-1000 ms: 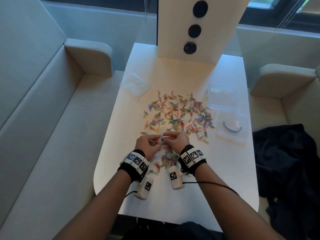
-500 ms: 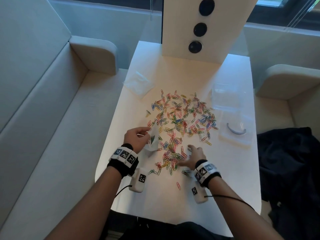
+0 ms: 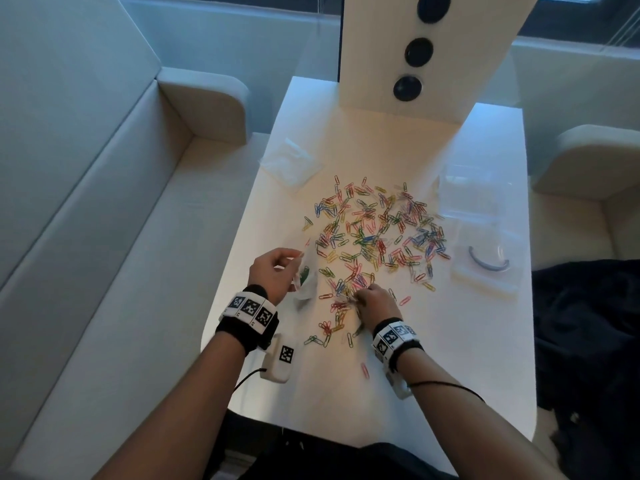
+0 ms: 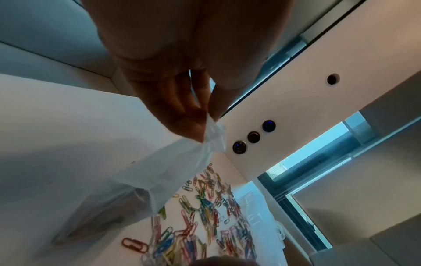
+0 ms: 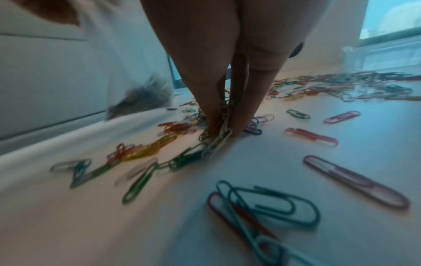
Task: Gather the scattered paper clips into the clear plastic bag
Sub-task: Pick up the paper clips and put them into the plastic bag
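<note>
My left hand [image 3: 273,276] is pinching the top edge of the clear plastic bag [image 3: 304,279], which hangs just left of the paper clips [image 3: 374,233] spread over the middle of the white table [image 3: 450,358]. A few clips already sit inside. My right hand [image 3: 375,303] is down at the near edge of that pile, fingers [image 5: 237,115] bunched and gripping a small clump.

Clear thin plastic bag [image 3: 304,282], glossy coated clips [image 3: 374,233], smooth matt table [image 3: 450,341]
</note>
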{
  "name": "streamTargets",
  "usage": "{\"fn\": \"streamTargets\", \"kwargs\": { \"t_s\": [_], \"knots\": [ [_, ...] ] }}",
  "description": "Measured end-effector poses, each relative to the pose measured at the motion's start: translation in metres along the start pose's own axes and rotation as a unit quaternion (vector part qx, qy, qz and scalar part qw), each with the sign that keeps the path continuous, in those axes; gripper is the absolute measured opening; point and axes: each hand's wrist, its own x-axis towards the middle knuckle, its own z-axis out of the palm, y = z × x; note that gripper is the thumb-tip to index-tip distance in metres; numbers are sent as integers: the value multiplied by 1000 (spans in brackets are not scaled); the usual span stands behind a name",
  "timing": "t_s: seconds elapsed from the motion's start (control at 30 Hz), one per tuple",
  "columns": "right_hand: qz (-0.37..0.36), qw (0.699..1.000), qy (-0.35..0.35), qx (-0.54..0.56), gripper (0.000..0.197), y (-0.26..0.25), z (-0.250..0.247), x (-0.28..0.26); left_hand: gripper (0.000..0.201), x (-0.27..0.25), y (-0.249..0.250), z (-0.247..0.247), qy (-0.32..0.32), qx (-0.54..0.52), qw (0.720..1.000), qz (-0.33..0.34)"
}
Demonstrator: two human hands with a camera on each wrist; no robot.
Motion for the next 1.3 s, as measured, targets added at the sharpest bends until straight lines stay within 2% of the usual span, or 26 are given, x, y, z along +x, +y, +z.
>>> {"fn": "streamTargets", "kwargs": {
  "t_s": [0.1,0.2,0.27,0.33,0.4,0.57,0.63,0.7,0.8,0.87,1.03,1.13,1.23,1.3],
  "knots": [
    [84,989,34,120,17,9,-14,1,10,-2,-5,4,-8,25,1000,-7],
    [195,942,49,267,19,19,-28,-1,13,-6,-6,9,-25,24,999,-15],
    [234,905,43,353,23,22,-37,-2,15,-6,-8,14,-31,16,999,-22],
    [255,850,35,459,29,23,-45,-2,16,-6,-8,18,-38,13,999,-25],
    [256,778,31,572,28,19,-54,-4,19,-5,-9,22,-49,16,998,-24],
    [213,605,44,766,27,-13,-81,-7,29,-6,-11,36,-78,22,996,-22],
    [192,572,36,797,24,-33,-90,-9,29,-6,-11,42,-83,24,996,-19],
    [181,559,26,809,17,-50,-92,-9,28,-5,-12,47,-87,31,996,-13],
    [190,575,17,795,13,-68,-82,-7,27,-4,-13,49,-86,40,995,-10],
    [199,602,12,773,14,-74,-72,-7,26,-3,-14,49,-87,44,995,-11],
    [217,756,21,617,21,-80,-48,-5,25,-1,-15,45,-87,12,996,-23],
    [216,825,14,522,24,-81,-42,-6,24,0,-16,45,-91,17,995,-32],
    [181,899,32,398,17,-87,-52,-14,25,1,-16,44,-94,7,995,-40],
    [151,929,57,332,13,-89,-57,-18,24,1,-15,43,-95,0,995,-37]
  ]
}}
